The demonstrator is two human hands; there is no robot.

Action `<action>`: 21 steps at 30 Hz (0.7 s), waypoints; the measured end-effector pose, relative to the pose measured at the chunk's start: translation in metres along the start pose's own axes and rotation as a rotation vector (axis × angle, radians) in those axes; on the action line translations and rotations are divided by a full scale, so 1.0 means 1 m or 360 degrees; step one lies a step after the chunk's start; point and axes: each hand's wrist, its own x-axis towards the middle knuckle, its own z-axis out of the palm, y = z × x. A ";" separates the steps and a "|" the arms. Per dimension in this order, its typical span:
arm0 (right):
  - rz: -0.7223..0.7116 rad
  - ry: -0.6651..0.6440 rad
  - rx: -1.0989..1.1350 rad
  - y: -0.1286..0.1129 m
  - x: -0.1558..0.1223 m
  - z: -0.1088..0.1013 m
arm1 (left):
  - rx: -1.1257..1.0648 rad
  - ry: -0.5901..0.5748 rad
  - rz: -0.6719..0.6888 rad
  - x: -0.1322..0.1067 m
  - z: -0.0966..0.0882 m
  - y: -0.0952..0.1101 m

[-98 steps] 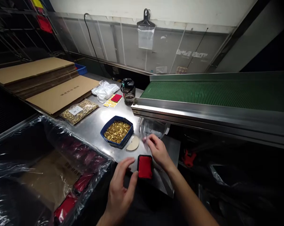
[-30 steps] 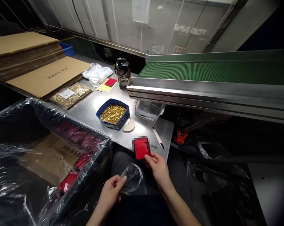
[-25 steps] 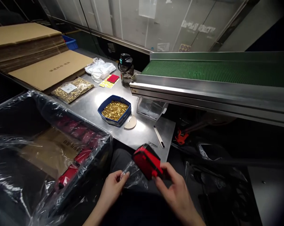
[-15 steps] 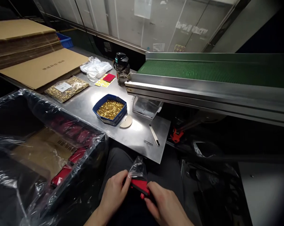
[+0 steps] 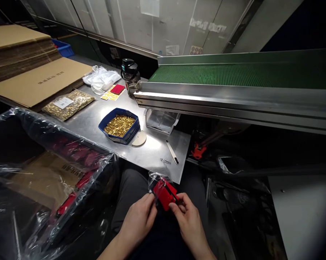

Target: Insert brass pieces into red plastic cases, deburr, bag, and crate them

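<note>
Over my lap, a flat red piece with black edges (image 5: 164, 195) sits partly inside a clear plastic bag (image 5: 154, 177). My left hand (image 5: 140, 215) pinches the bag at its left side. On the right, my right hand (image 5: 188, 217) grips the lower right corner of the red piece between thumb and fingers. Just beyond, on the metal table (image 5: 152, 159), lie a white slim-handled tool (image 5: 172, 151) and some small metal pins (image 5: 165, 160). The far side of the red piece is blurred by the plastic.
A plastic-lined bin (image 5: 113, 159) with red pieces (image 5: 67, 204) stands at left. On the table are a blue tray of gold bits (image 5: 133, 133), a bag of gold bits (image 5: 78, 104), a bottle (image 5: 130, 77) and cardboard (image 5: 44, 77). A green conveyor (image 5: 201, 74) juts in from the right.
The red piece has gone further into the clear bag and is turned so its broad face shows. Both hands have shifted slightly, and the view has swung a little right.
</note>
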 end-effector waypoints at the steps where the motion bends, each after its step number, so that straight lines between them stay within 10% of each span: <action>1: -0.0048 -0.0052 -0.0113 -0.002 -0.002 0.000 | -0.0028 0.0004 0.0032 0.000 0.000 0.002; 7: -0.0161 -0.0306 -0.0662 -0.019 -0.002 -0.007 | -0.0007 -0.0031 0.0225 -0.001 0.007 0.005; 21: 0.0155 -0.0758 0.0088 -0.005 0.035 -0.019 | -0.0361 -0.0135 0.0538 0.004 -0.010 0.028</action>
